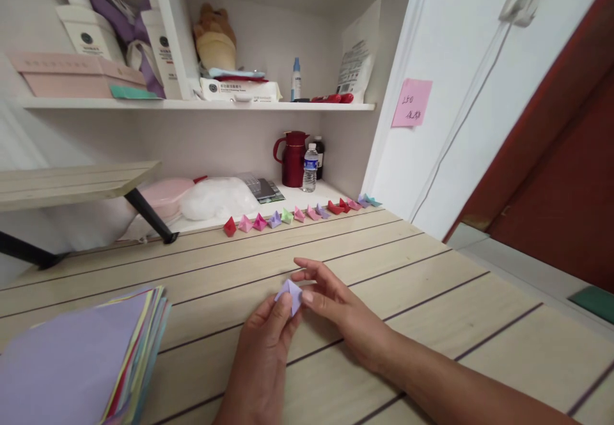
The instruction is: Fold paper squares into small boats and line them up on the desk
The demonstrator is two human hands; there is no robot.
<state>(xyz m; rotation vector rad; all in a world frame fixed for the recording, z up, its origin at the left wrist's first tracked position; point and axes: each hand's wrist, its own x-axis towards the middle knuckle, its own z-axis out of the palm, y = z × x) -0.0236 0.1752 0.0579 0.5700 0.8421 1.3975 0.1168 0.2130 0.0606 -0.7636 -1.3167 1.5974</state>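
A small folded lavender paper (294,297) is pinched in my left hand (271,326), its thumb lying across the front face. My right hand (338,307) is at the paper's right corner, thumb tip against or very near the edge. The fingers of that hand are spread apart, the index reaching out behind the paper. Both hands are above the striped wooden table (384,265). Beyond them, a row of small folded paper boats (275,219) in red, pink, purple, green and blue stands along the table's far edge.
A stack of coloured paper sheets (71,355) lies at the near left. Behind the table are a small raised wooden stand (71,182), a plastic bag (218,198), a dark red jug (293,160) and a water bottle (310,169). A white shelf (192,105) runs above.
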